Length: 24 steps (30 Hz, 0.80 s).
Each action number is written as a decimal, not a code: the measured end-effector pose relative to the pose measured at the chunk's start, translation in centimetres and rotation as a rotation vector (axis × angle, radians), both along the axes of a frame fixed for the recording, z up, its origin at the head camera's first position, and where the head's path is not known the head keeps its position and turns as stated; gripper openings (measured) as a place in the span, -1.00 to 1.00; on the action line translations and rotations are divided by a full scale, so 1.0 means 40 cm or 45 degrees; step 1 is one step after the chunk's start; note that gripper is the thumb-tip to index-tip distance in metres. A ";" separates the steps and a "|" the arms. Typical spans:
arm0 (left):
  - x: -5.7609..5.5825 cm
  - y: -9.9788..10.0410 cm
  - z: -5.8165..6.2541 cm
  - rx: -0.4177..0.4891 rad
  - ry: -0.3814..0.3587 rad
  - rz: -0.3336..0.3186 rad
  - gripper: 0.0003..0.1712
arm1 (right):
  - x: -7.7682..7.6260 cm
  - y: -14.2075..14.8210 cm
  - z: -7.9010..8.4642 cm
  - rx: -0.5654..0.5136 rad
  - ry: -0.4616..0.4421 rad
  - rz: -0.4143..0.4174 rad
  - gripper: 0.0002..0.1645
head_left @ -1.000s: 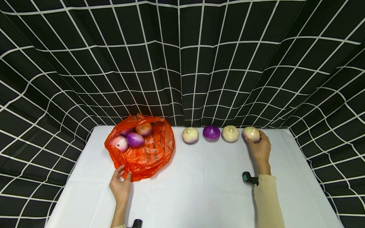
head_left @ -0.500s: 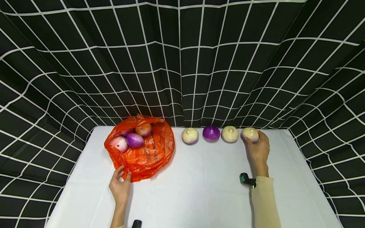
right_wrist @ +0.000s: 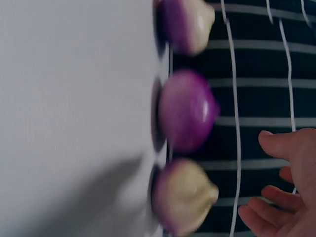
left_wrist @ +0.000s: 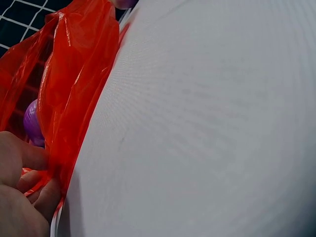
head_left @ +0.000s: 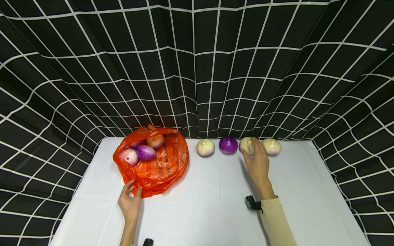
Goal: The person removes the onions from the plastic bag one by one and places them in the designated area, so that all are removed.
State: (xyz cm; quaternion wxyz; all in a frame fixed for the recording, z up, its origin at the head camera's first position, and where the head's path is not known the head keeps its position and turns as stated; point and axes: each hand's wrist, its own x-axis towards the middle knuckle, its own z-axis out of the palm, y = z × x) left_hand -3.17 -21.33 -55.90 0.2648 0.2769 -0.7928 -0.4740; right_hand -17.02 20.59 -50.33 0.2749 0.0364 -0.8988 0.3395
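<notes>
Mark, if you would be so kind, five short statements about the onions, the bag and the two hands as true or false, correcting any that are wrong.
1. Four onions sit in a row on the white table. True.
2. The left hand lies flat on the table. False: it holds the edge of the red bag.
3. The purple onion is second from the left in the row. True.
4. The right hand is inside the bag. False: it is close by the third onion from the left.
5. The bag has no onions in it. False: several onions show through its open mouth.
</notes>
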 end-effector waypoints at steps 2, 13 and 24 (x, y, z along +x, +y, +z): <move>-0.001 0.001 0.000 0.010 -0.005 0.001 -0.59 | 0.001 -0.031 0.004 0.007 0.014 0.075 -0.33; 0.004 -0.002 0.001 0.014 -0.017 0.023 -0.60 | 0.010 -0.185 0.020 -0.001 0.116 0.527 -0.34; 0.000 -0.003 -0.003 -0.002 -0.018 0.012 -0.60 | 0.039 -0.395 0.044 0.266 0.121 0.885 -0.35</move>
